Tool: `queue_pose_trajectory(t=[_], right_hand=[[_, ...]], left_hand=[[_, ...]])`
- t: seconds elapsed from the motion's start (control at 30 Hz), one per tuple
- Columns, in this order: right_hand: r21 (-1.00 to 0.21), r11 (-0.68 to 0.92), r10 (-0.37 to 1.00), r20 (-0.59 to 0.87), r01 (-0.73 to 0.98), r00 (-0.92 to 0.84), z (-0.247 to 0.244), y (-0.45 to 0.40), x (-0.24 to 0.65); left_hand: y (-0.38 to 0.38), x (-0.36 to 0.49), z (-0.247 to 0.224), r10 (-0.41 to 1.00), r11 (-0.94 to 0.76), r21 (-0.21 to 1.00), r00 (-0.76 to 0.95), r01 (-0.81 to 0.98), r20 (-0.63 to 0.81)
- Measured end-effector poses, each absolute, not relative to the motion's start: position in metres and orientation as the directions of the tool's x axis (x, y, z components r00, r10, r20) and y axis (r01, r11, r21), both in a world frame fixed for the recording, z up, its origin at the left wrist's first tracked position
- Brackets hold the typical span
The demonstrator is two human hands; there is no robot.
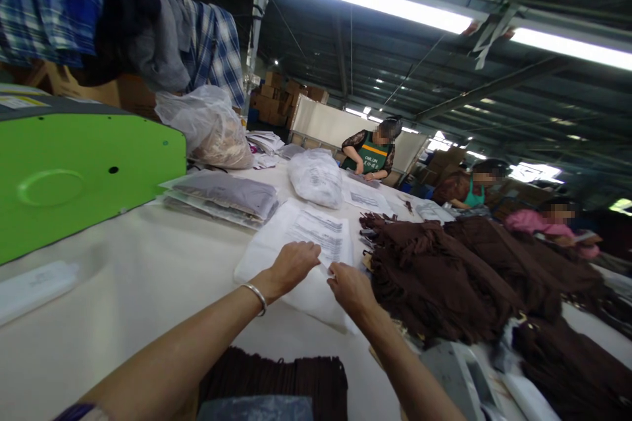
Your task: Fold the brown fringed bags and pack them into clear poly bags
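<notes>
My left hand [293, 268], with a silver bangle at the wrist, is closed in a pinch at the lower edge of a white sheet [316, 233] printed with rows of dark lines. Close beside it, my right hand [352, 291] pinches the same edge near its corner; the fingertips almost meet. Exactly what lies between the fingers is partly hidden. Under the sheet is a pile of white, thin plastic bags [261, 256]. Nearer to me, a bundle of dark brown fringed fabric [281, 381] lies below my forearms.
A green machine [89, 177] stands left, beside packed clear bags [222, 194]. A bundled plastic bag [315, 176] sits beyond the sheet. Brown garments [444, 270] are heaped right. Across the table [162, 296] a person in a green apron [370, 154] works; other people sit farther right.
</notes>
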State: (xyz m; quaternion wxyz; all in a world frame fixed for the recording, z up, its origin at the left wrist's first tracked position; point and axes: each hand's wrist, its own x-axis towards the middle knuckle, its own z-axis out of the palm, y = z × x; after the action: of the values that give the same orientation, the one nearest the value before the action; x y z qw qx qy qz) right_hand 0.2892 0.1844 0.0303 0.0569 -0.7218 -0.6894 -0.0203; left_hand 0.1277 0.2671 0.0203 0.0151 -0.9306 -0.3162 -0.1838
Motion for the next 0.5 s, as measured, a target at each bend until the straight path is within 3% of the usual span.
queue_pose_trajectory(t=[0.1, 0.23, 0.4, 0.5], right_hand=[[0.028, -0.083, 0.990, 0.118, 0.996, 0.079, 0.029, 0.181, 0.289], [0.092, -0.129, 0.983, 0.142, 0.987, 0.115, 0.026, 0.169, 0.301], [0.083, -0.228, 0.965, 0.150, 0.970, 0.214, 0.018, 0.149, 0.330], [0.031, -0.265, 0.955, 0.147, 0.964, 0.258, 0.017, 0.139, 0.341]], left_hand=[[0.275, 0.113, 0.018, 0.588, -0.790, 0.049, 0.732, 0.612, 0.344], [0.296, 0.074, 0.016, 0.716, -0.673, 0.074, 0.624, 0.736, 0.314], [0.312, 0.015, 0.022, 0.872, -0.476, 0.207, 0.429, 0.855, 0.234], [0.307, -0.005, 0.027, 0.924, -0.382, 0.338, 0.365, 0.860, 0.116]])
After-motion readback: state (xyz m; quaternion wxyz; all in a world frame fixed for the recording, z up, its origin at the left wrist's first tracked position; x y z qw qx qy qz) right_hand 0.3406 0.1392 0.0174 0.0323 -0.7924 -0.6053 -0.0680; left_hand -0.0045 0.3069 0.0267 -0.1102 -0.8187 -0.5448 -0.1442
